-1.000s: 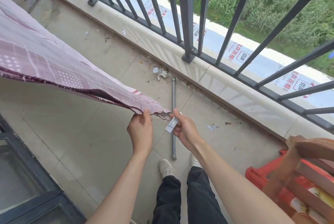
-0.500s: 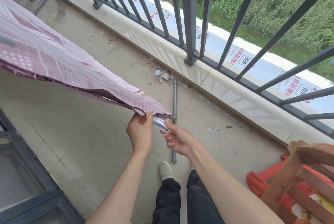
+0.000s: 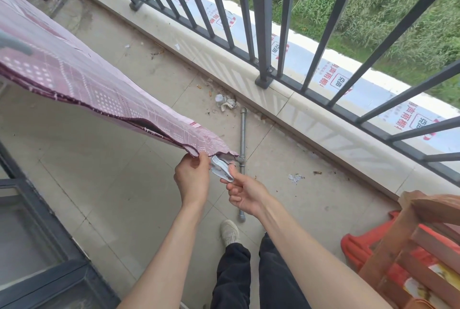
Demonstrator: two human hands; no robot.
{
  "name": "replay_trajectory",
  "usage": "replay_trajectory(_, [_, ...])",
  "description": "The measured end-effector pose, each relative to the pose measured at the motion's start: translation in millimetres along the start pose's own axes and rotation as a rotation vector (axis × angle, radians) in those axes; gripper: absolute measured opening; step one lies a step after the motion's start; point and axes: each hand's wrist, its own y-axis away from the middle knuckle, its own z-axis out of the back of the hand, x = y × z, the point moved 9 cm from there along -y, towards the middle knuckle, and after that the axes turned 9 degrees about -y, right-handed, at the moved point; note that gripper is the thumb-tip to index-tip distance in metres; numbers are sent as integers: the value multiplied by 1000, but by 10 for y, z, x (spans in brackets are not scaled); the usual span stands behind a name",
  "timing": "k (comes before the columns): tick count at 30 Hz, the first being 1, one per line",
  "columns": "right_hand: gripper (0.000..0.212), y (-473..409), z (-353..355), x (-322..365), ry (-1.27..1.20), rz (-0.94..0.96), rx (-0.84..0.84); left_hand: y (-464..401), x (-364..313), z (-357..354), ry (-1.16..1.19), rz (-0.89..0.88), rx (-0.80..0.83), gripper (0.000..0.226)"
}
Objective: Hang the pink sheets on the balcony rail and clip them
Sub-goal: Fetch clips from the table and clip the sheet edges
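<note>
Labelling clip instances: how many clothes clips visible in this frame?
1. A pale grey plastic clothes clip is pinched in the right hand at the corner of the pink patterned sheet, which the left hand grips. Others may be hidden behind the sheet.

Sheet [image 3: 82,79] left; railing [image 3: 263,22] behind; pipe [image 3: 242,144] on floor [image 3: 124,196]; wooden frame [image 3: 423,246] right.

Red Chinese characters on white membrane [image 3: 373,77] outside railing; not reliably legible.
</note>
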Motion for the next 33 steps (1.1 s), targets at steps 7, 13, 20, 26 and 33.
replay_trajectory(7, [39, 26, -59, 87, -33, 8, 12, 10, -2, -21, 24, 16, 50, 26])
replay_trajectory(13, [39, 32, -311, 111, -110, -3, 63, 20, 2, -32, 38, 40, 99, 22])
replay_trajectory(20, [51, 101, -307, 149, 174, 68, 30, -15, -1, -5, -62, -19, 90, 21])
replay_trajectory(26, [55, 258, -83, 322, 451, 234, -76, 159, 79, -154, -93, -138, 272, 6])
replay_trajectory(33, [55, 945, 503, 436, 1180, 693, -490, 792, 75, -292, -483, -634, 472, 42])
